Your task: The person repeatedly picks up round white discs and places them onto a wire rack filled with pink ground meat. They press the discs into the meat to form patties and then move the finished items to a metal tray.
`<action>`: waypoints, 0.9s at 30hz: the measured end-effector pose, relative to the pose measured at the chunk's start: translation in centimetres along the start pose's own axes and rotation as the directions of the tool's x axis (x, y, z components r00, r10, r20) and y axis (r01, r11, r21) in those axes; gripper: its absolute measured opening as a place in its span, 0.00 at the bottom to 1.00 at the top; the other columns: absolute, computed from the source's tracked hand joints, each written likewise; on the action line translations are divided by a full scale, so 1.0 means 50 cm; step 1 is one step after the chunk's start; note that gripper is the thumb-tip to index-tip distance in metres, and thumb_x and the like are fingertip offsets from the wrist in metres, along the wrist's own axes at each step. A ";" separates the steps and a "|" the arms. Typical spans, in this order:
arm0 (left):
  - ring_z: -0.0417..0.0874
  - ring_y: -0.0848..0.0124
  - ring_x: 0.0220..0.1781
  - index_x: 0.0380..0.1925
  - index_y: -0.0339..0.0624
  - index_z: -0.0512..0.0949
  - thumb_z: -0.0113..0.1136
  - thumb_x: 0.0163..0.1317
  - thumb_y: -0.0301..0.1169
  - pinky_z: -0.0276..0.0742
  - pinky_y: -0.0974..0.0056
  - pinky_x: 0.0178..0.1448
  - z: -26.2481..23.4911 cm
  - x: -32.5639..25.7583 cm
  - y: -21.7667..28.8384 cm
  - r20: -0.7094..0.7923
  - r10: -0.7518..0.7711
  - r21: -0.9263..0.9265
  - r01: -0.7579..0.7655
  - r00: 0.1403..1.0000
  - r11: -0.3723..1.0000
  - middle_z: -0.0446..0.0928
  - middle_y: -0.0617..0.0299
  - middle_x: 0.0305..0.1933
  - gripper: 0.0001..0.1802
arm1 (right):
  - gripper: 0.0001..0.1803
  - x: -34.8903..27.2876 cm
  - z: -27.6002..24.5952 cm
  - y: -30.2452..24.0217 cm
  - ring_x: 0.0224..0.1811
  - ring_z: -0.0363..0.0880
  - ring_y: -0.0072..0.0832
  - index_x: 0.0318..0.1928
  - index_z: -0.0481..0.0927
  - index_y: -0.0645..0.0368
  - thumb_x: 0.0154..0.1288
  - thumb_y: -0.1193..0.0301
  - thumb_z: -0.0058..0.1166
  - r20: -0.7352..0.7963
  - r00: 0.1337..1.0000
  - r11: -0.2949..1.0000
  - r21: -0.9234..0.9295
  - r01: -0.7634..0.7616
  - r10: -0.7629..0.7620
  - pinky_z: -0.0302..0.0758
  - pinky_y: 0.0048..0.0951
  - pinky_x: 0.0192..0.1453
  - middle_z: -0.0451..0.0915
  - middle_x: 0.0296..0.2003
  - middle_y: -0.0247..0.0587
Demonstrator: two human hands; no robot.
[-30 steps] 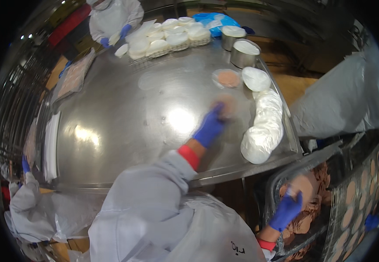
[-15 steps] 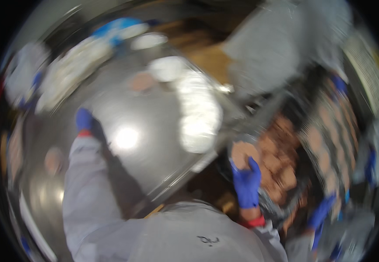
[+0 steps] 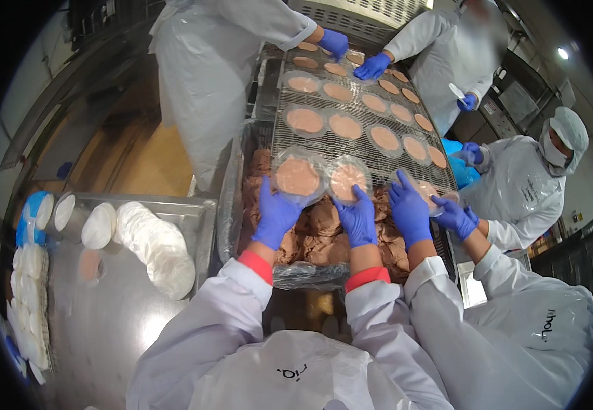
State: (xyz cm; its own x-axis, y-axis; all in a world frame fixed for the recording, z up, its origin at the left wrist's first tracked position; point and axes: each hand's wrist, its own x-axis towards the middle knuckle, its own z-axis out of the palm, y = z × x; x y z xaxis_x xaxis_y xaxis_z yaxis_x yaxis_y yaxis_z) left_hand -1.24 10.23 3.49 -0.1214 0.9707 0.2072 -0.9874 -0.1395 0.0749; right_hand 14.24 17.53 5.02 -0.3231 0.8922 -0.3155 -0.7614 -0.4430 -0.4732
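Note:
My left hand (image 3: 276, 215), in a blue glove with a red cuff, grips the edge of a round flat pinkish patty (image 3: 297, 177) on a clear film disc. Beside it my right hand (image 3: 358, 220) pinches a second patty (image 3: 348, 182), also on a film disc, thumb on top. Both patties are at the near end of a wire mesh conveyor (image 3: 341, 156); whether they rest on it or hang just above, I cannot tell. Under my hands is a deep bin lined with black plastic (image 3: 303, 279), full of ground meat (image 3: 327, 217).
Close on my right, a co-worker's two gloved hands (image 3: 409, 210) hold patties. More people work along the conveyor's far left and right sides. At left stands a metal table (image 3: 115, 328) with stacks of white film discs (image 3: 159, 246) and one patty (image 3: 91, 265).
My view has swung right, from the metal table to the conveyor. My left hand has come over from the table and now holds a patty. The right hand's patty has moved from the bin to the conveyor.

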 end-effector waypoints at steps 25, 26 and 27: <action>0.71 0.56 0.51 0.50 0.37 0.63 0.48 0.60 0.40 0.67 0.53 0.56 -0.003 -0.027 0.065 -0.207 -0.035 0.166 0.070 0.978 0.984 0.68 0.51 0.51 0.22 | 0.29 -0.049 -0.076 -0.001 0.60 0.58 0.43 0.59 0.52 0.61 0.60 0.63 0.42 -0.219 0.974 0.993 0.116 -0.024 0.049 0.60 0.48 0.59 0.56 0.57 0.47; 0.71 0.57 0.51 0.50 0.36 0.63 0.48 0.60 0.39 0.67 0.53 0.56 0.020 -0.001 0.050 -0.106 -0.072 0.142 0.087 0.992 0.986 0.67 0.51 0.51 0.23 | 0.30 -0.046 -0.073 -0.014 0.60 0.58 0.43 0.59 0.52 0.61 0.60 0.62 0.43 -0.183 0.983 0.996 0.093 0.008 0.009 0.60 0.48 0.59 0.56 0.58 0.47; 0.71 0.57 0.51 0.51 0.36 0.62 0.48 0.60 0.37 0.67 0.52 0.56 0.020 0.020 0.045 -0.160 -0.021 0.173 0.049 0.987 0.984 0.67 0.50 0.52 0.22 | 0.30 -0.057 -0.031 -0.015 0.60 0.58 0.42 0.59 0.52 0.61 0.60 0.61 0.43 -0.145 0.989 0.998 0.064 0.010 -0.001 0.60 0.48 0.59 0.55 0.58 0.47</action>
State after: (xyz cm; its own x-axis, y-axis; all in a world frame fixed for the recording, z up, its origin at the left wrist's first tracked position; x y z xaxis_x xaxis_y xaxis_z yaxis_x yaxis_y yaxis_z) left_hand -3.47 10.70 4.82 -0.1152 0.9922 0.0469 -0.9597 -0.1233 0.2524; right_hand 16.59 15.20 5.02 -0.2374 0.8705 -0.4312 -0.7990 -0.4274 -0.4230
